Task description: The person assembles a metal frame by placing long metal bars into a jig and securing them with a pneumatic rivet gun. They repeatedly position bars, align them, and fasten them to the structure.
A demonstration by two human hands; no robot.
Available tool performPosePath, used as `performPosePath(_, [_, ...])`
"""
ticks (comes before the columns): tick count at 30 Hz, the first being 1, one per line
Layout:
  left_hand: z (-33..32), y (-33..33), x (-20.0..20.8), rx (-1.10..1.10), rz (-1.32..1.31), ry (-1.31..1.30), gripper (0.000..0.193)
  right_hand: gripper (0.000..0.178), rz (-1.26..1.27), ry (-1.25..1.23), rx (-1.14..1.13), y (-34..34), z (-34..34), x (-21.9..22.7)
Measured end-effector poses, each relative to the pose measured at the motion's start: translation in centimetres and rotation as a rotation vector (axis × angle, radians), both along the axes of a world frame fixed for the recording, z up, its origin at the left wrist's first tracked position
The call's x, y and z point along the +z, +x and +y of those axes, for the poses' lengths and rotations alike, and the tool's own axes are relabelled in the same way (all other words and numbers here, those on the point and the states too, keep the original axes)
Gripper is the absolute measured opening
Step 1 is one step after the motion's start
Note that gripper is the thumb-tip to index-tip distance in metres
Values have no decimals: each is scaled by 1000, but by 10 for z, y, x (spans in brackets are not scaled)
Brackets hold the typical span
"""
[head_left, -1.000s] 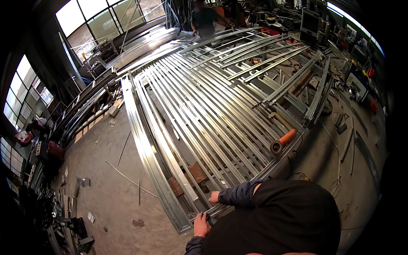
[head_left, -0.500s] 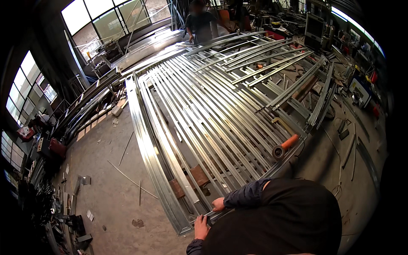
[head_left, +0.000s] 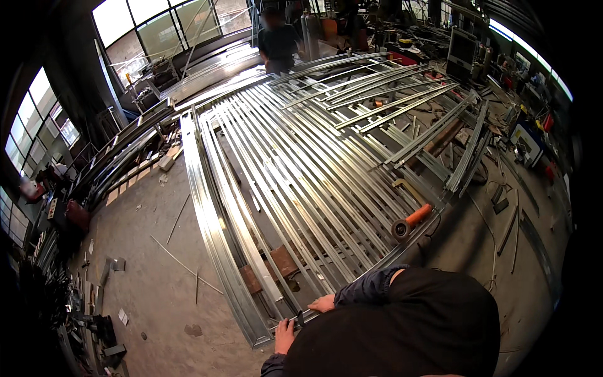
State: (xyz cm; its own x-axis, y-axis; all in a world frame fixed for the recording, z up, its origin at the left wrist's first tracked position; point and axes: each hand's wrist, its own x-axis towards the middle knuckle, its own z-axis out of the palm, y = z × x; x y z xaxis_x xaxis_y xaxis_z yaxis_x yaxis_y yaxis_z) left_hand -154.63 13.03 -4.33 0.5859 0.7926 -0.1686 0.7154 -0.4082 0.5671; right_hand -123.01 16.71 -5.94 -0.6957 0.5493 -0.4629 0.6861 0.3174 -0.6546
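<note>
A large metal frame (head_left: pixel 208 213) with many parallel silvery bars lies in front of me. Both hands are at its near end, close to the left corner. My left hand (head_left: pixel 284 337) rests at the near edge beside that corner, its fingers slightly apart. Just right of it, my right hand (head_left: pixel 323 303) lies on the edge bar with fingers stretched toward the left. A small dark object (head_left: pixel 300 319) sits between the hands; its kind is too small to tell. Part of the near edge is hidden behind my body.
An orange angle grinder (head_left: pixel 411 222) lies on the frame's near right part, beside a yellowish clamp-like tool (head_left: pixel 409 190). Loose metal profiles (head_left: pixel 392 107) cross the far right. A person (head_left: pixel 279 45) stands at the far end. Scrap strips (head_left: pixel 186 265) lie on the floor at left.
My right hand has gone from curled to flatter, with its fingers stretched along the edge. My left hand stays by the corner. The person at the far end has shifted left. My view has turned slightly.
</note>
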Motion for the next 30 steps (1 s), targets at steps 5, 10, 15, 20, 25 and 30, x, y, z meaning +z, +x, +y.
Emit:
performPosePath(5, [4,0,0,-18,18,24,58,77,34,-37,0,2,3,-17])
performPosePath(10, [-2,3,9,22,18,9,63,79,26,-48,29,5,5,-21])
performPosePath(15, [-5,6,19,26,25,25,76,87,-6,-74,12,10,6,-11])
performPosePath(20, [-9,7,27,44,24,18,82,89,16,-51,38,15,5,-3])
performPosePath(25, [-9,5,20,51,57,3,89,89,32,-76,39,16,6,12])
performPosePath(30, [-7,8,24,40,68,10,90,88,53,-34,37,22,2,-5])
